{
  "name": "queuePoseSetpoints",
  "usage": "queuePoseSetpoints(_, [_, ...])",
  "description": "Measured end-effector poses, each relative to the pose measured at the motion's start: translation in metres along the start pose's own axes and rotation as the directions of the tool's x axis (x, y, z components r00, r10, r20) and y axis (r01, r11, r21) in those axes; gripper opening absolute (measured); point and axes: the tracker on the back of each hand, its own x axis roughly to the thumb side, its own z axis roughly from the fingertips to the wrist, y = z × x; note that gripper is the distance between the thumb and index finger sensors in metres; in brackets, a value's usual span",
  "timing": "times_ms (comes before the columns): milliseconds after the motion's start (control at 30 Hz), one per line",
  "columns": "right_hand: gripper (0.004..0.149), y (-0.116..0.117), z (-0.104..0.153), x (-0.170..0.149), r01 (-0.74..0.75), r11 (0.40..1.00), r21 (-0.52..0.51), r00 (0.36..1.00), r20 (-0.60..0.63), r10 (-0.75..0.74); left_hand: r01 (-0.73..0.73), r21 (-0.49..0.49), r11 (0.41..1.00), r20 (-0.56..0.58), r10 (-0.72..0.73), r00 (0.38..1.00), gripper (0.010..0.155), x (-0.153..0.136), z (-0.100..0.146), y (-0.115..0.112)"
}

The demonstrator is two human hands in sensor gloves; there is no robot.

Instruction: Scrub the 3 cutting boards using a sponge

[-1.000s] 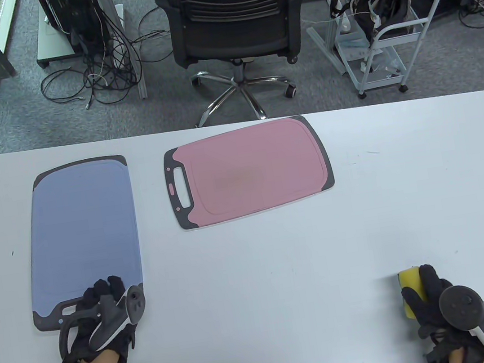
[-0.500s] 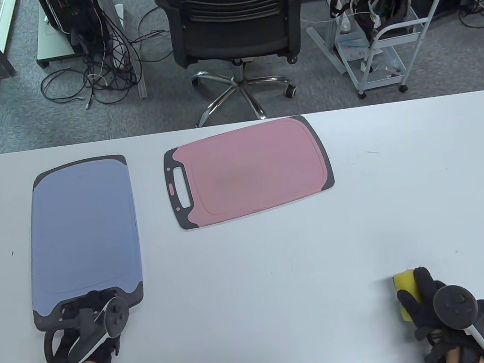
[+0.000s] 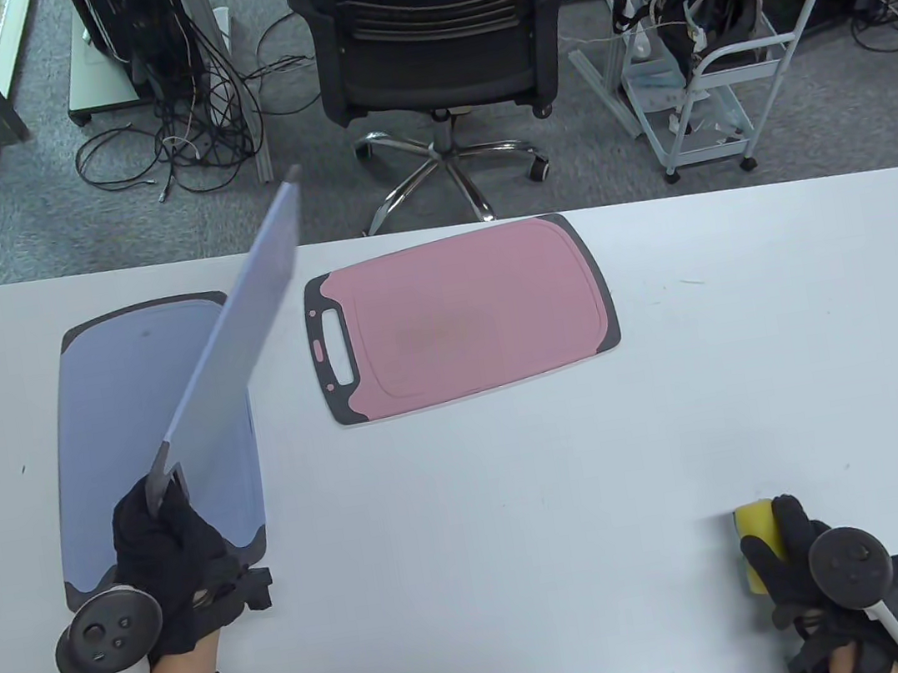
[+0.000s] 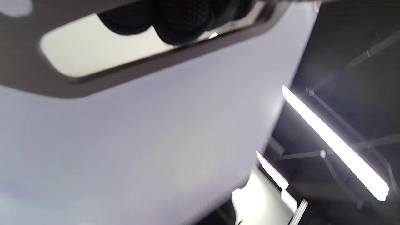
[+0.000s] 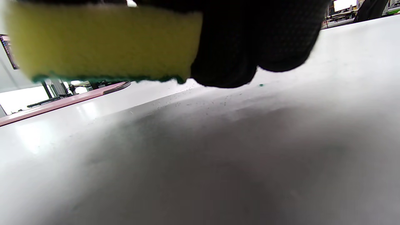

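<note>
My left hand (image 3: 160,538) grips the handle end of a blue cutting board (image 3: 245,325) and holds it tilted up, far end in the air. A second blue cutting board (image 3: 103,422) lies flat beneath it at the table's left. In the left wrist view the lifted board's underside (image 4: 150,134) fills the frame, my fingers (image 4: 175,18) showing through its handle slot. A pink cutting board (image 3: 463,317) lies flat at the table's middle. My right hand (image 3: 794,555) holds a yellow sponge (image 3: 757,539) at the front right, just above the table; the sponge (image 5: 100,40) has a green underside.
The white table (image 3: 678,403) spreads between the boards and the sponge. Beyond its far edge stand an office chair (image 3: 436,26), a white cart (image 3: 720,60) and loose floor cables (image 3: 192,139). Small dark crumbs (image 5: 200,100) lie on the table under the sponge.
My left hand took hold of the top blue board's handle and raised it off the stack, uncovering a second blue board. The right hand with the sponge barely moved.
</note>
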Motion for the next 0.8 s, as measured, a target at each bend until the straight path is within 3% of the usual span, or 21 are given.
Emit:
queuePoseSetpoints(67, [0.076, -0.001, 0.000, 0.000, 0.013, 1.000, -0.010, 1.000, 0.000, -0.013, -0.203, -0.039, 0.978, -0.104, 0.198, 0.975, 0.048, -0.004, 0.002, -0.006])
queuePoseSetpoints(100, [0.076, -0.001, 0.000, 0.000, 0.012, 1.000, -0.011, 1.000, 0.001, -0.012, -0.292, -0.103, 0.951, -0.198, 0.268, 0.943, 0.049, -0.006, 0.001, -0.012])
queuePoseSetpoints(167, [0.076, -0.001, 0.000, -0.001, 0.012, 1.000, -0.009, 1.000, 0.001, -0.012, -0.385, -0.243, 0.890, -0.272, 0.319, 0.908, 0.050, -0.007, 0.004, -0.028])
queuePoseSetpoints(267, [0.076, -0.002, 0.001, -0.003, 0.031, 0.999, -0.015, 1.000, -0.003, -0.031, -0.406, -0.408, 0.817, -0.428, 0.222, 0.876, 0.050, -0.006, 0.014, -0.055])
queuePoseSetpoints(333, [0.076, -0.003, 0.002, -0.004, 0.044, 0.999, -0.021, 0.999, -0.003, -0.044, -0.513, -0.473, 0.716, -0.537, 0.227, 0.812, 0.050, -0.002, 0.022, -0.070])
queuePoseSetpoints(367, [0.076, -0.004, 0.002, -0.004, 0.048, 0.999, -0.022, 0.999, -0.003, -0.048, -0.523, -0.483, 0.703, -0.563, 0.208, 0.800, 0.050, -0.001, 0.026, -0.075])
queuePoseSetpoints(500, [0.076, -0.005, 0.002, 0.001, 0.087, 0.995, -0.045, 0.996, 0.015, -0.086, -0.447, -0.702, 0.554, -0.538, -0.003, 0.843, 0.047, -0.007, 0.036, -0.106])
queuePoseSetpoints(533, [0.076, -0.005, 0.002, 0.006, 0.088, 0.994, -0.059, 0.996, 0.027, -0.087, -0.391, -0.744, 0.541, -0.503, -0.069, 0.861, 0.049, -0.010, 0.040, -0.114])
queuePoseSetpoints(600, [0.076, -0.006, 0.001, 0.019, 0.062, 0.995, -0.079, 0.996, 0.062, -0.057, -0.391, -0.762, 0.516, -0.537, -0.167, 0.827, 0.051, -0.018, 0.047, -0.124])
queuePoseSetpoints(700, [0.076, -0.009, 0.002, 0.052, -0.040, 0.993, -0.109, 0.988, 0.147, 0.056, -0.344, -0.779, 0.524, -0.520, -0.236, 0.821, 0.051, -0.031, 0.054, -0.134])
queuePoseSetpoints(800, [0.076, -0.006, -0.003, 0.090, -0.050, 0.994, -0.095, 0.976, 0.205, 0.068, -0.323, -0.786, 0.527, -0.517, -0.274, 0.811, 0.050, -0.036, 0.061, -0.139])
